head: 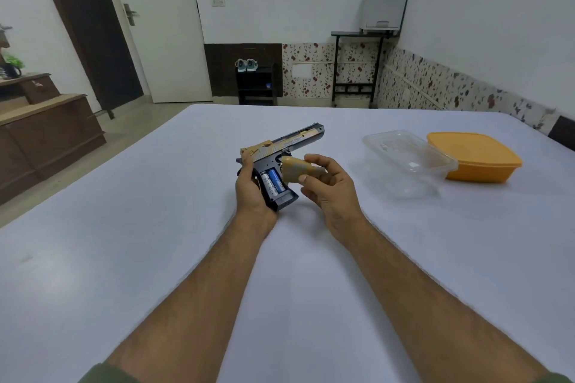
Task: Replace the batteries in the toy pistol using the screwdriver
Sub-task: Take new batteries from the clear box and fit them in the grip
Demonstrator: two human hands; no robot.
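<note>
Two bare forearms reach out over a white table (124, 258), both hands raised just above its surface near the middle. The left hand (250, 193) wraps its fingers round the back of a toy pistol (280, 152), palm under the grip and thumb up along the rear of the tan-and-black slide, with the barrel pointing away and to the right. The grip's side stands open toward the camera, showing two batteries (273, 180) seated side by side in the compartment, one blue and one silver-white. The right hand (329, 193), just right of the grip, pinches a tan grip cover (300, 169) between thumb and curled fingers, its near edge close against the open compartment. Farther right on the table sit a clear plastic container (407, 162) and, touching it, an orange lidded container (476, 155), both well apart from the hands.
</note>
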